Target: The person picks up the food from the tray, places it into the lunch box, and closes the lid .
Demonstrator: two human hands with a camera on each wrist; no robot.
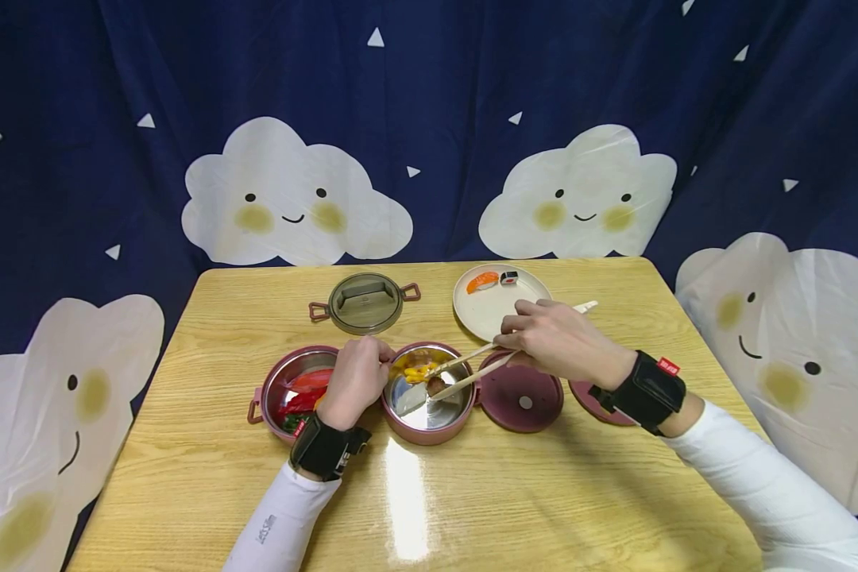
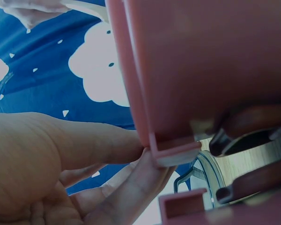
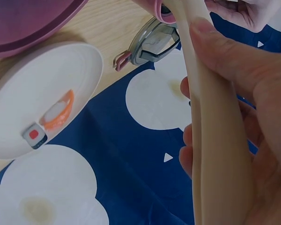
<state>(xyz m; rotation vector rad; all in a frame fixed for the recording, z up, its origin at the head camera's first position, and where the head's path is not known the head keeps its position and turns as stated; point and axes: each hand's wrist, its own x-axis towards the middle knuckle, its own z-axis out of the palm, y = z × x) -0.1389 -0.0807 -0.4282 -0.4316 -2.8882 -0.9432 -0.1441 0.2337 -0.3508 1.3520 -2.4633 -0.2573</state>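
Observation:
My left hand pinches the side handle of a pink pot between thumb and fingers, as the left wrist view shows. Inside that steel-lined pot lie a yellow food piece, a whitish piece and a small brown round piece. A pair of pale chopsticks is gripped in my right hand, and their tips reach into the pot on either side of the brown piece. Whether they touch it I cannot tell. In the right wrist view the chopsticks' thick ends run along the palm.
A second pink pot with red and green food stands at left, partly behind my left hand. Behind are a glass lid and a cream plate with sushi pieces. Two purple-pink discs lie at right, the nearer one beside the pot.

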